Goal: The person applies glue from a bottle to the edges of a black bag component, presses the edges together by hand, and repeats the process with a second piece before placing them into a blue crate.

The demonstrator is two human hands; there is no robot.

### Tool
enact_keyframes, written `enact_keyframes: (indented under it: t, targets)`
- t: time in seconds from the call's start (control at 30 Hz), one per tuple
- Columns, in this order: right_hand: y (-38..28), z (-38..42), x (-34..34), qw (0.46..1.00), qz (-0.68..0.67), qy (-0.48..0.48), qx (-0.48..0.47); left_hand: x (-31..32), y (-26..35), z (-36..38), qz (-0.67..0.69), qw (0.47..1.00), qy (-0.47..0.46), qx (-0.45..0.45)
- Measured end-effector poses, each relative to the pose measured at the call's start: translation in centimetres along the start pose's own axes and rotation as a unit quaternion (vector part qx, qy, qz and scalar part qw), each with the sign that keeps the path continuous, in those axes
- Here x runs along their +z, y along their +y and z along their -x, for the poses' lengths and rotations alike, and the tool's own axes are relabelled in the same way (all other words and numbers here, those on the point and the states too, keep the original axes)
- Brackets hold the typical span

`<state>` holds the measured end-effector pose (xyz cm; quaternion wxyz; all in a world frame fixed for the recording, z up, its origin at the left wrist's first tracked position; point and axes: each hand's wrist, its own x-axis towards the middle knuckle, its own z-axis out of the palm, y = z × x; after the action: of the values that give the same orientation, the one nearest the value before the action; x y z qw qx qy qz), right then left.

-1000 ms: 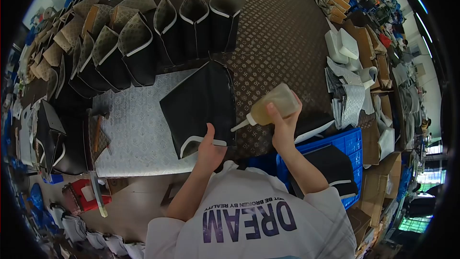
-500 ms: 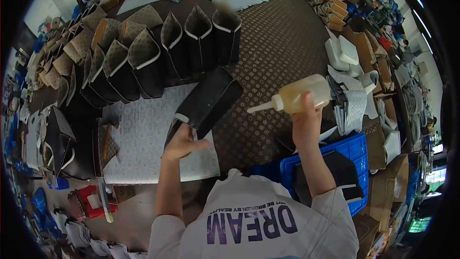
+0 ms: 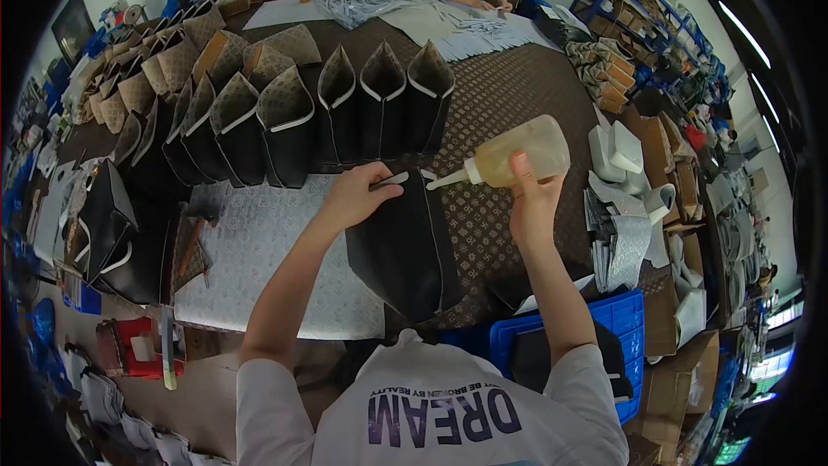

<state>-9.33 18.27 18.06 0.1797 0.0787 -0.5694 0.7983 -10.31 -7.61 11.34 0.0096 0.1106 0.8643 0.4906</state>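
Note:
My left hand (image 3: 360, 193) pinches the pale-edged rim of a black bag body (image 3: 401, 250), its thumb over the edge. The bag's rim points away from me and its wider end toward me. My right hand (image 3: 536, 203) grips a clear squeeze bottle (image 3: 526, 152) of yellowish liquid, tilted nearly on its side. The bottle's long white nozzle (image 3: 450, 179) has its tip right at the bag's rim, beside the side seam. Below the left forearm lies a silvery patterned sheet (image 3: 259, 267).
Several black bag bodies (image 3: 384, 121) stand open in a row beyond my hands. A hammer (image 3: 191, 242) lies at the left. Grey pieces (image 3: 617, 233) and a blue crate (image 3: 634, 336) are on the right. Two people work across the table.
My left hand has swung the bag body round, so its rim now faces away from me. The bottle's nozzle has come to the rim. The view has tilted up.

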Motion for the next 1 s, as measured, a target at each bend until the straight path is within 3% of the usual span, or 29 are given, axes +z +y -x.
enact_keyframes:
  t: [0.03, 0.37, 0.73, 1.0]
  targets:
    - [0.2, -0.2, 0.0, 1.000, 0.006, 0.001, -0.004, 0.8, -0.2, 0.0, 0.023, 0.998, 0.048, 0.018]
    - [-0.6, -1.1, -0.6, 0.986, 0.147, 0.009, -0.084, 5.2, 2.5, 0.5, 0.055, 0.987, 0.111, 0.105]
    - [-0.5, -1.3, -1.2, 0.967, 0.219, -0.010, -0.128, 6.2, 2.4, -0.1, 0.028, 0.986, 0.110, 0.119]
    - [-0.2, -0.1, -1.3, 0.962, 0.262, -0.014, -0.079, 6.4, 2.3, -0.7, 0.034, 0.983, 0.132, 0.123]
